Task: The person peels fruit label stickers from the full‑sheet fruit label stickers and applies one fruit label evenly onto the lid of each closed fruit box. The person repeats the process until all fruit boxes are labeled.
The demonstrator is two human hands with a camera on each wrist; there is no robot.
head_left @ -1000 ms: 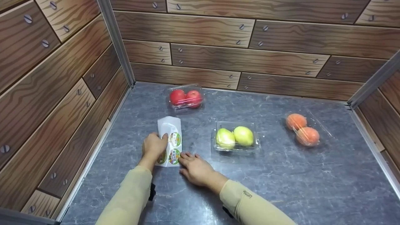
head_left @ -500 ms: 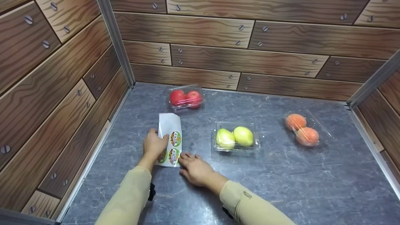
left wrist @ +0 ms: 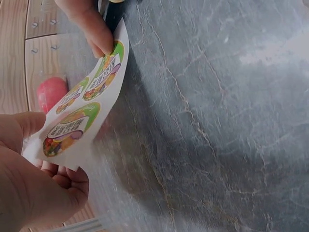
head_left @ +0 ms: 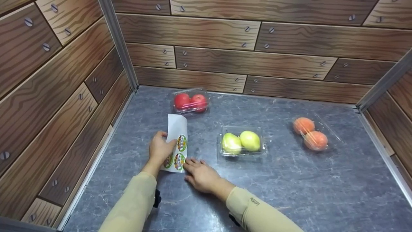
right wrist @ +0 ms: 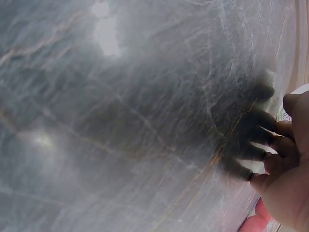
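A white sticker sheet (head_left: pixel 176 125) with several round fruit-patterned stickers bends up off the table. My left hand (head_left: pixel 161 147) holds it by its left edge, thumb on top and fingers curled underneath, as the sticker sheet (left wrist: pixel 82 113) in the left wrist view confirms. My right hand (head_left: pixel 203 176) lies palm down by the sheet's near right corner, its fingers extended. A fingertip touches the printed side there; from the right wrist, that hand (right wrist: pixel 282 159) shows loosely bent fingers just over the table, and the sheet is mostly hidden behind it.
Three clear plastic boxes stand on the grey marbled table (head_left: pixel 273 193): one with red apples (head_left: pixel 190 102) behind the sheet, one with yellow-green fruit (head_left: pixel 241 141) at centre, one with orange fruit (head_left: pixel 310 133) at right. Wood-patterned walls (head_left: pixel 206 54) enclose the table.
My left hand has shifted slightly right and away from me, and the sheet's far end has straightened, moved farther off and turned more edge-on. My right hand has stayed nearly still.
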